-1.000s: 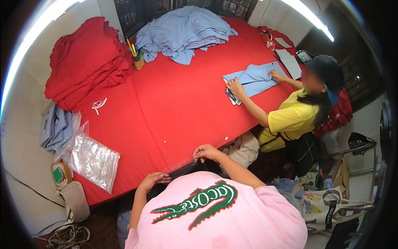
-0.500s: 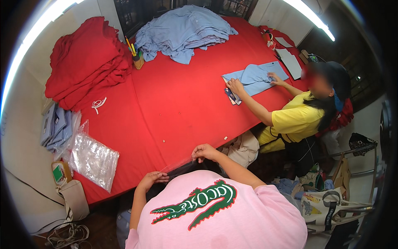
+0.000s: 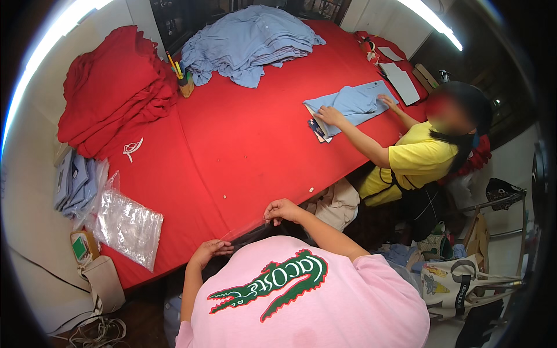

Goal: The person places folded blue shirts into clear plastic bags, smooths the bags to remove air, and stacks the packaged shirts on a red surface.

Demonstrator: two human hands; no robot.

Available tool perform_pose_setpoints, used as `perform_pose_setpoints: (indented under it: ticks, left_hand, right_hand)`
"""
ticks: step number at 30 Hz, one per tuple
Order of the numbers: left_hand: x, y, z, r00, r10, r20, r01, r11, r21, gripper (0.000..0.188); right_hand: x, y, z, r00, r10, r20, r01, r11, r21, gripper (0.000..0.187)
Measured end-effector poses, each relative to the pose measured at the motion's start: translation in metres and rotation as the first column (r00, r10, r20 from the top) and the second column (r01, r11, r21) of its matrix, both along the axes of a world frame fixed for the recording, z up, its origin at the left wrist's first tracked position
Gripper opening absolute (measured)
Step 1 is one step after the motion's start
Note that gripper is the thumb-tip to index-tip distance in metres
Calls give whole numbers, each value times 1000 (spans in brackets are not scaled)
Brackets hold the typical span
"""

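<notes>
At the front edge of the red-covered table (image 3: 232,145), a clear plastic bag (image 3: 246,229) stretches between my two hands. My left hand (image 3: 211,252) pinches its left end with the fingers held nearly straight together. The right end is gripped between the thumb and curled fingers of my right hand (image 3: 282,211). Most of the bag's lower part is hidden by my pink shirt. Left of my left hand lies a stack of clear plastic bags (image 3: 129,226), with folded blue garments (image 3: 75,180) behind it.
A co-worker in yellow handles a blue garment (image 3: 357,105) at the table's right side, near some small tags (image 3: 318,130). Piles of red cloth (image 3: 116,87) and blue shirts (image 3: 249,43) stand at the back. Between them sits a pen holder (image 3: 185,86). A white strip (image 3: 132,149) lies left.
The whole view has shifted slightly, so the scene sits a little further left. My hands keep the same hold on the plastic bag. The co-worker's hands remain at the blue garment.
</notes>
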State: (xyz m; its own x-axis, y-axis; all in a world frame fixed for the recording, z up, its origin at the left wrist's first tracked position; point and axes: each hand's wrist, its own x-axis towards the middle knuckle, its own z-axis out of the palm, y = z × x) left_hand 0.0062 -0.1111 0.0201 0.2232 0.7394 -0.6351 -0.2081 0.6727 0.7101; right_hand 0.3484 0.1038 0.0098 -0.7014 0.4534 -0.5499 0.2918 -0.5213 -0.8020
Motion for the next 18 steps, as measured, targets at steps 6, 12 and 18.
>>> perform_pose_setpoints:
  ticks: [6,12,18]
  left_hand:
    - [-1,-1,-2,1000,3,12,-3,1000,-7,38]
    - [-1,0,0,1000,-5,18,5,1000,-17,38]
    - [-1,0,0,1000,-11,15,11,1000,-2,39]
  right_hand:
    - [-1,-1,1,1000,-1,-2,1,1000,6,15]
    - [-2,-1,2,1000,-1,28,1,1000,4,15]
    - [-1,-1,3,1000,-4,16,4,1000,-4,15]
